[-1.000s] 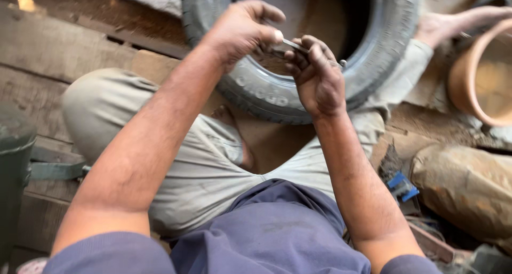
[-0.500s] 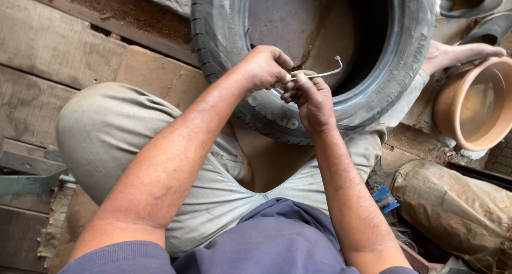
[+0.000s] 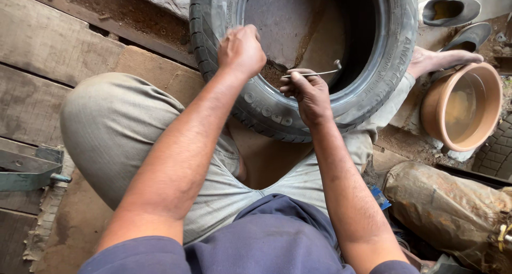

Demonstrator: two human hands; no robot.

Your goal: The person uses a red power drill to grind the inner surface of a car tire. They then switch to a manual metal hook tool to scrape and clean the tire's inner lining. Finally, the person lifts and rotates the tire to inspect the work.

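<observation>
Black rubber tyre (image 3: 373, 87) lying flat on the ground between the knees — ribbed tread on the outer wall, smooth sidewall with raised moulded lettering, dusty grey inside. Through its round opening, a patch of grey stone and brown dirt.

Thin metal rod (image 3: 314, 73), pale and slightly bent, hooked up at the far tip. Pinched at its near end in the right hand (image 3: 306, 93), fingers curled tight around it, the free length reaching out level over the tyre's opening. Right wrist resting on the near sidewall.

Left hand (image 3: 241, 50) closed in a loose fist at the tyre's inner rim, knuckles up; whether anything sits inside the fist, impossible to tell. Apart from the rod, just to its left.

Below the hands: creased, pale khaki trousers (image 3: 122, 130) over crossed legs, and a dark blue shirt (image 3: 266, 236) of soft cloth at the bottom edge. Bare foot (image 3: 442, 59) poking out past the tyre on the right.

Beside that foot, a round terracotta-coloured bowl (image 3: 493, 101) — smooth-walled, holding murky water. Further up, two worn grey slip-on shoes (image 3: 450, 10). Lower right, a crumpled, mud-stained brown sack (image 3: 448, 210).

Left side: rough, weathered wooden planks (image 3: 48, 45) with dark gaps between them, flat cardboard (image 3: 160, 71) under the knee, and a grey-green metal bracket (image 3: 26, 170) at the edge.
</observation>
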